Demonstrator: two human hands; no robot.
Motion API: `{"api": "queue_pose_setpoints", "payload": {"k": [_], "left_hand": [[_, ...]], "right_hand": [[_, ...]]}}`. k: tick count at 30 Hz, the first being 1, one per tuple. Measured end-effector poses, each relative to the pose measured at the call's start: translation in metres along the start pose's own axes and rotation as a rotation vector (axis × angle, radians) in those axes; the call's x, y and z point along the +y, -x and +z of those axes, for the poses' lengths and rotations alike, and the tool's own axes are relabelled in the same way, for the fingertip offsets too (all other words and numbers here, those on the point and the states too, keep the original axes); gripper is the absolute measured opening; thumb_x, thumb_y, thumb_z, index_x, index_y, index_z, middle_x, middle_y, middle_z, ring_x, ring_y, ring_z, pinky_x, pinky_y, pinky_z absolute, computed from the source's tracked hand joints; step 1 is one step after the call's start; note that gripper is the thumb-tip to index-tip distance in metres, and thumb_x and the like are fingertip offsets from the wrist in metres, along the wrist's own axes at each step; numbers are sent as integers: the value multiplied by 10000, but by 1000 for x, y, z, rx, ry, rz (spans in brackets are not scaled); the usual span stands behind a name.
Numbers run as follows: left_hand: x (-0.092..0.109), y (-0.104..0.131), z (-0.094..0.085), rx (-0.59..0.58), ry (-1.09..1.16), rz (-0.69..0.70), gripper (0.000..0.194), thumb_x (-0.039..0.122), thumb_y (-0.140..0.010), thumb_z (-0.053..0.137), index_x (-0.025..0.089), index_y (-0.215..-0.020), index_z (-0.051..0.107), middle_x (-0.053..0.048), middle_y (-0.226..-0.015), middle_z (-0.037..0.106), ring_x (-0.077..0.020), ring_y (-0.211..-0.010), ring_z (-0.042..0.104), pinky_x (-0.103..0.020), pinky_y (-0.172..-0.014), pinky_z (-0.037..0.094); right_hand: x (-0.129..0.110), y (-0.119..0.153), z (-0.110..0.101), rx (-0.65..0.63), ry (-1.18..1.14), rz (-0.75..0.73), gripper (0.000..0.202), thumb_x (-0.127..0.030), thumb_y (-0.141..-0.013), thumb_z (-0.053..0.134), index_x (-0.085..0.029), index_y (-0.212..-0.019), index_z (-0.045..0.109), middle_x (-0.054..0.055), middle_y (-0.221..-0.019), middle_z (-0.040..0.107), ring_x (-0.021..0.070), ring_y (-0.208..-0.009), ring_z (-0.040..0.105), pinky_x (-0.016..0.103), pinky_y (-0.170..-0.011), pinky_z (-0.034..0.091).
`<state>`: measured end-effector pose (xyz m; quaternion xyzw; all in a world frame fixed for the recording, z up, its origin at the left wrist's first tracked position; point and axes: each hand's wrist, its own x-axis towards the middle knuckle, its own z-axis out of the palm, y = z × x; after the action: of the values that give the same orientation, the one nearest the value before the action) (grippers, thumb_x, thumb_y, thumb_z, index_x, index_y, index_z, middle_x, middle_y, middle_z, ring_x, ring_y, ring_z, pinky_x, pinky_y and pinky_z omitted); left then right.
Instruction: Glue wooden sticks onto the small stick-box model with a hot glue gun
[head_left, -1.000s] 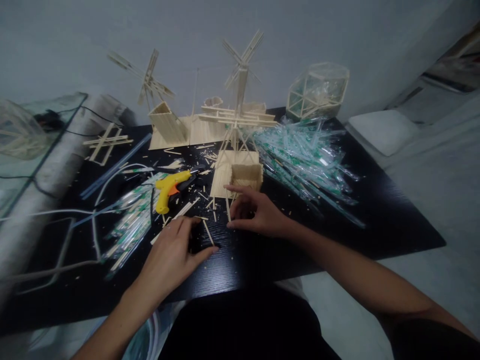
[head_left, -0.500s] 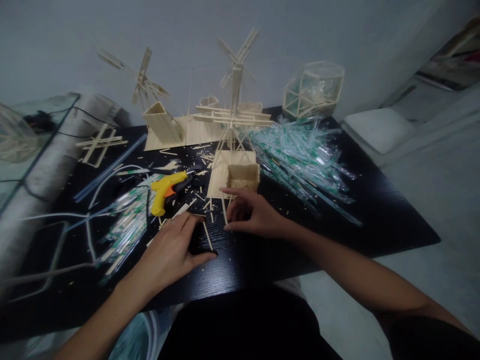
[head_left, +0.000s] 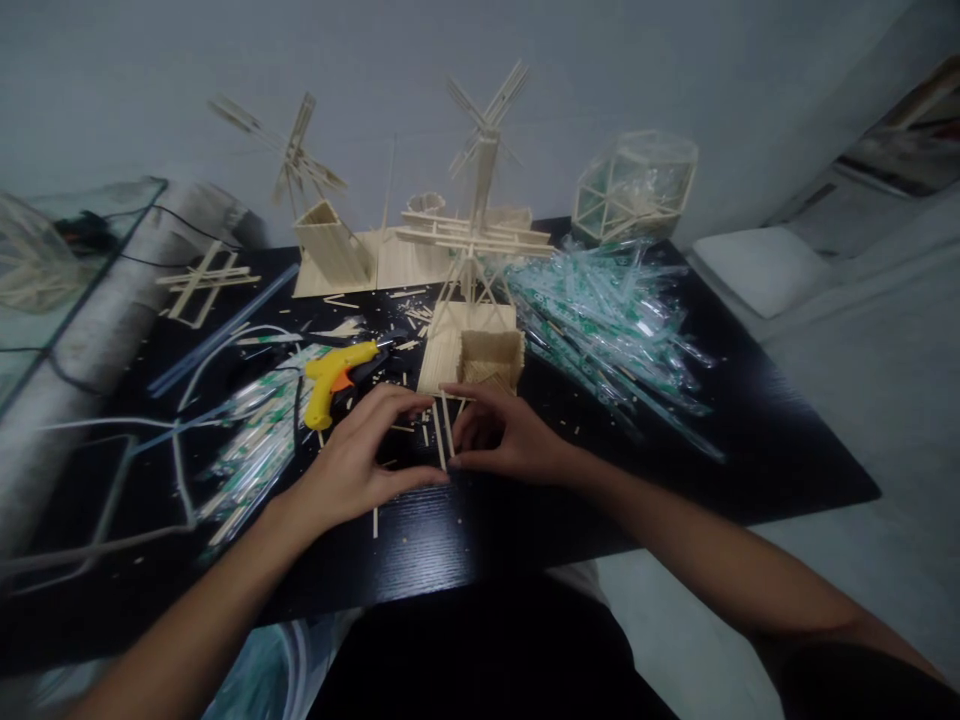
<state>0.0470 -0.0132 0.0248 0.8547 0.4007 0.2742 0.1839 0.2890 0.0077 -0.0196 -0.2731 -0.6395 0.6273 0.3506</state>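
Note:
Two thin wooden sticks stand side by side between my hands, just in front of the wooden windmill model (head_left: 465,340) with its square box. My left hand (head_left: 367,455) holds the left stick (head_left: 439,436) by its ends between thumb and fingertips. The right stick (head_left: 448,424) is held the same way by my right hand (head_left: 510,435), with thumb and index finger at its ends. The sticks are very close; whether they touch cannot be told. A yellow glue gun (head_left: 322,385) lies left of the model, near my left hand.
Plastic-wrapped stick bundles lie at right (head_left: 607,320) and left (head_left: 259,455) on the black table (head_left: 675,460). Behind stand another windmill (head_left: 334,245) and a faceted frame (head_left: 637,185). White cables loop at left. Scraps and a loose stick (head_left: 376,522) lie near my hands.
My left hand has moved right and forward with its stick, which now stands beside the one in my right hand. My right hand has barely moved. The view has shifted slightly.

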Motion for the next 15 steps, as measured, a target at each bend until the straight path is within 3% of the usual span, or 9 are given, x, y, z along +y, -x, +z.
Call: {"api": "queue_pose_setpoints", "payload": {"k": [5,15], "left_hand": [[-8,5,17,151,44,38,717,438,-706,888,209,-1299,557,-65,-1083,619,-236,-1012,623,-384,-898,528],[-12,6,18,150,105,7,689,417,-702,894,226,-1285,581,-54,-1064,614,-219,-966,623,-378,-864,534]], "right_hand": [[0,1,3,-28,-35,30,826,-224,-725,877,-217,-1456,492,1,-893,722,128,-744,681,261,-702,554],[-3,2,7,-33,-43,58,827,-219,-719,882,-210,-1450,496,10,-912,723,124,-755,685,245,-688,540]]}}
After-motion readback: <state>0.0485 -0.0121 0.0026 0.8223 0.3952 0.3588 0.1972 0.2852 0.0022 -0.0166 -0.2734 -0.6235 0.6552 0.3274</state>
